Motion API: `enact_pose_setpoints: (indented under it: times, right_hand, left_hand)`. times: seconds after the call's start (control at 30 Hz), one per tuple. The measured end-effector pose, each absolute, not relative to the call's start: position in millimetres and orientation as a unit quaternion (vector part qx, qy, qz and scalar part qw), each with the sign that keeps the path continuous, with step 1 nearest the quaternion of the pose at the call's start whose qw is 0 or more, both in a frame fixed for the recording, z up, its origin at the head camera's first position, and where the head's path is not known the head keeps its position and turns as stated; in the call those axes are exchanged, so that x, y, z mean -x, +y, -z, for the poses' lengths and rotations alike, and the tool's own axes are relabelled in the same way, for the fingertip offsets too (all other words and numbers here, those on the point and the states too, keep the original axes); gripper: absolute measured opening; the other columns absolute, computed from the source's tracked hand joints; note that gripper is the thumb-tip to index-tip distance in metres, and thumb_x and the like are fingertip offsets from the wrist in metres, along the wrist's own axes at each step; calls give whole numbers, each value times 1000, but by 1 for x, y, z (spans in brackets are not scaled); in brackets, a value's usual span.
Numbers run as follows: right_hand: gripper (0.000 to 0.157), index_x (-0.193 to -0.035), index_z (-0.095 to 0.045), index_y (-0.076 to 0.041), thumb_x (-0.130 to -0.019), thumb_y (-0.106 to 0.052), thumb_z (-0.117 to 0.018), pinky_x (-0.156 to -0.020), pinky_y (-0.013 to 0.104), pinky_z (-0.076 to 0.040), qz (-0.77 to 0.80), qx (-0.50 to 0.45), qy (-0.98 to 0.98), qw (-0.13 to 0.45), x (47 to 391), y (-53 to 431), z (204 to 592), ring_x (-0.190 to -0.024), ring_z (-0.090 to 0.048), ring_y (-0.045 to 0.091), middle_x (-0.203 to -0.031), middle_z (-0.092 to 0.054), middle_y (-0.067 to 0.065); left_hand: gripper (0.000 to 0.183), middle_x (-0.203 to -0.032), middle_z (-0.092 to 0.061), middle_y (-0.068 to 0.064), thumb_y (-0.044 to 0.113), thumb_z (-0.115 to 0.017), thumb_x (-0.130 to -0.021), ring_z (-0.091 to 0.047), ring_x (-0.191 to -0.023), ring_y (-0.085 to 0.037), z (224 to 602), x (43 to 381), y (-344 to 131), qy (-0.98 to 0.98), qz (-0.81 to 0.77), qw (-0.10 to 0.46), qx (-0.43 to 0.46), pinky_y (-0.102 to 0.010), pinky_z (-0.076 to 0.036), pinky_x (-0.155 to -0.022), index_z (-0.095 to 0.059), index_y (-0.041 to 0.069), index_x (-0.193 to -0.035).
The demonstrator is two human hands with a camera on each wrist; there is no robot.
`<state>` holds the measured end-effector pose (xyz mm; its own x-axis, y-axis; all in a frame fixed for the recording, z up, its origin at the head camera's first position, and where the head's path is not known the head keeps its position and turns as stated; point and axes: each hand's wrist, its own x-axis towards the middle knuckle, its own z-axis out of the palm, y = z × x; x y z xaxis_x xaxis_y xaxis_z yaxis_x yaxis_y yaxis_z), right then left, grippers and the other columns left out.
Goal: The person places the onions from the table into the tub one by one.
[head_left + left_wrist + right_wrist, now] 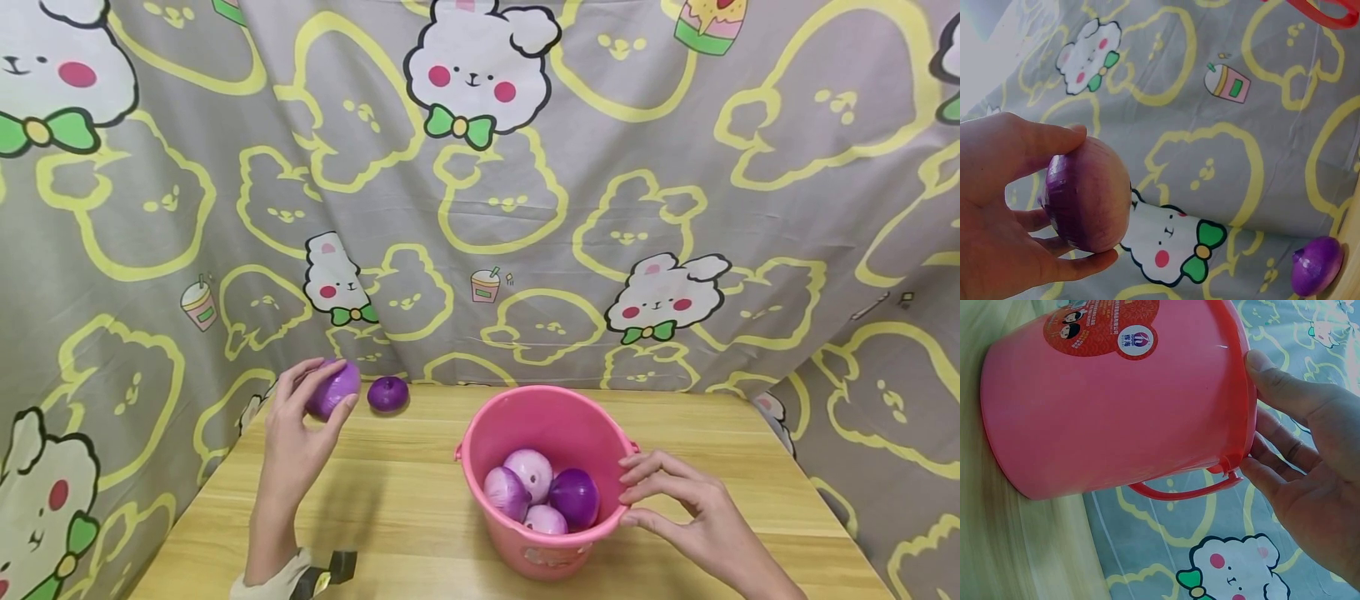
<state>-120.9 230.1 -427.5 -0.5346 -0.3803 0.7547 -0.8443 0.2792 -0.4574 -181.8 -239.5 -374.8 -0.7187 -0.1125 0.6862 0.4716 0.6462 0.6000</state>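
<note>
One held onion (337,392): lies up and to the left of the pink bucket (540,421); from here to the bucket mouth, points rightward and toward the person, across bare surface (420,467).
Shape of held onion: looks round, with no strong long axis; seems raised above the surface.
Left grip (292,433): clamped on this onion, with thumb on one side and fingertips on the opposite side.
Loose onion (387,394): sits just to the right of the held onion, near the far edge of the surface; lies much nearer to the left grip than to the right.
Right grip (708,507): pinched at the right side of the bucket rim, thumb and fingertips touching it; how firmly, cannot tell.
Bucket: stands on the surface with mouth upward; has its handle (1185,494) hanging down along the wall.
Four onions (574,498) inside: lie together low in the bucket, two purple-toned and two paler, with free space above.
Surface: looks like light wood, with visible grain.
Room: closed behind and at both sides by grey curtain (525,225), printed with yellow outlines and white cartoon animals.
</note>
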Motion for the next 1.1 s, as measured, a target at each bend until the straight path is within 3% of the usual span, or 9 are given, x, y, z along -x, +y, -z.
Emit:
enact_pose_setpoints:
  times: [1.1]
  right_hand:
    - [47, -101, -76, -17, -66, 12, -88, -106, 23, -46, -446, -415, -747, 265, 122, 230, 428, -117, -63, 24, -110, -69, 6]
  left_hand:
    - [46, -142, -53, -14, 1, -83, -85, -52, -128, -27, 362, 168, -214, -806, 428, 368, 178, -8, -44, -96, -72, 14, -128]
